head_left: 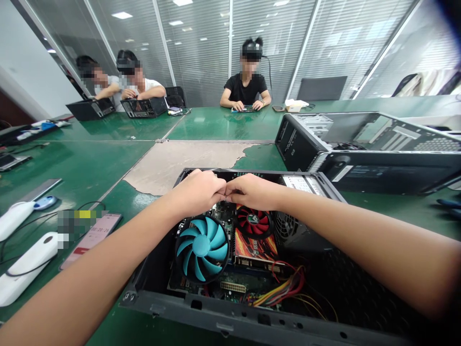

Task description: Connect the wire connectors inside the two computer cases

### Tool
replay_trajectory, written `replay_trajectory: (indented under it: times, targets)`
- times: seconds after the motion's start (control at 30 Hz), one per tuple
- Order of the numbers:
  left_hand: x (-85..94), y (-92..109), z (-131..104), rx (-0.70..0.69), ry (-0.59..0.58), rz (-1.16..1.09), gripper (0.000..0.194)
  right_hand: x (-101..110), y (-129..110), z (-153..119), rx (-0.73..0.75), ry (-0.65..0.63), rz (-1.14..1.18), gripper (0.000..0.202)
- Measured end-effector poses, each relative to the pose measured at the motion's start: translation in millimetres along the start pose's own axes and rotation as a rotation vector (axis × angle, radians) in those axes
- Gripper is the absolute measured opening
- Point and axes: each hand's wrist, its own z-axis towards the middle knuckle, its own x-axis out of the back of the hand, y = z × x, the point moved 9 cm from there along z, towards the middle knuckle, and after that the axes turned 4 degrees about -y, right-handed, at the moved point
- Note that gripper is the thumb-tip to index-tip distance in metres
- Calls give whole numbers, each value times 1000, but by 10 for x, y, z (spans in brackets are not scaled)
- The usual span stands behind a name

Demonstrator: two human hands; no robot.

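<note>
An opened black computer case (173, 307) lies in front of me with its inside facing up. Over its far side my left hand (201, 191) and my right hand (248, 191) meet, fingertips pinched together above the motherboard. What they grip, if anything, is too small to make out. Just nearer than my left hand sits a cooler fan with turquoise blades (201, 245). Below my right hand is a graphics card with a red fan (254, 221). Bundled coloured power cables (284, 288) lie loose at the near side, beside a white motherboard socket (233, 287).
To the right stands another opened black case (302, 142). A phone (90, 240), white power strips (27, 269) and black cables lie on the green table at left. Across it sit several people, one handling a circuit board (245, 109). A peeled patch (180, 156) marks the tabletop.
</note>
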Motion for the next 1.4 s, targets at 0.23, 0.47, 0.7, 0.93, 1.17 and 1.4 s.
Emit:
replay_trajectory:
  times: [0.23,0.47,0.7,0.93,1.17,1.4]
  targets:
    - [-59,15,-10,-50,-32,67,26,-4,-35,-11,8,-16,-10,18]
    - [-52,28,-27,-99,7,-12,26,-36,-88,-5,80,-42,-11,20]
    - [20,1,-21,-59,84,-3,21,-22,-55,6,97,-42,56,21]
    - [84,-33,-31,-40,162,-44,13,-9,-72,-3,93,-48,36,18]
    - [70,15,-30,-33,79,12,22,2,-45,-9,40,-46,41,20]
    - [52,30,-28,0,52,147,24,28,-4,-5,-2,-9,29,15]
